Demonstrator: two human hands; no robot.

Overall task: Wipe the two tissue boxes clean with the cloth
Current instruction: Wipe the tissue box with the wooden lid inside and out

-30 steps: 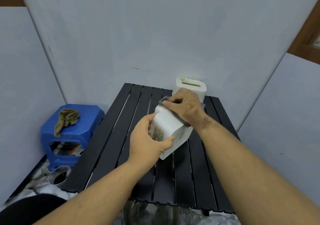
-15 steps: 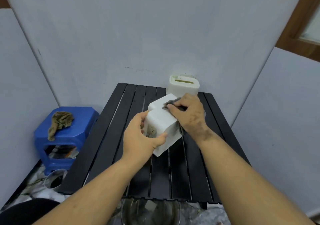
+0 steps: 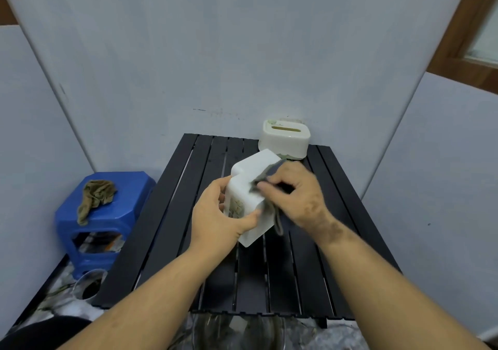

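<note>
The white plastic tissue box [image 3: 249,185], tilted at frame centre above the black slatted table [image 3: 172,215], is gripped at its near end by the left hand [image 3: 218,215]. The right hand [image 3: 296,196] pinches a grey cloth [image 3: 265,177] against the box's upper face. A second cream tissue box [image 3: 285,139] stands just behind; a hard stroke could twist the raised box from its one-handed hold.

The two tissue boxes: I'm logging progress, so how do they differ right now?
The held tissue box is tilted above the table, gripped by the left hand while the right hand rubs the grey cloth on it; the far tissue box stands upright, untouched, slot up. Both are pale plastic.
</note>
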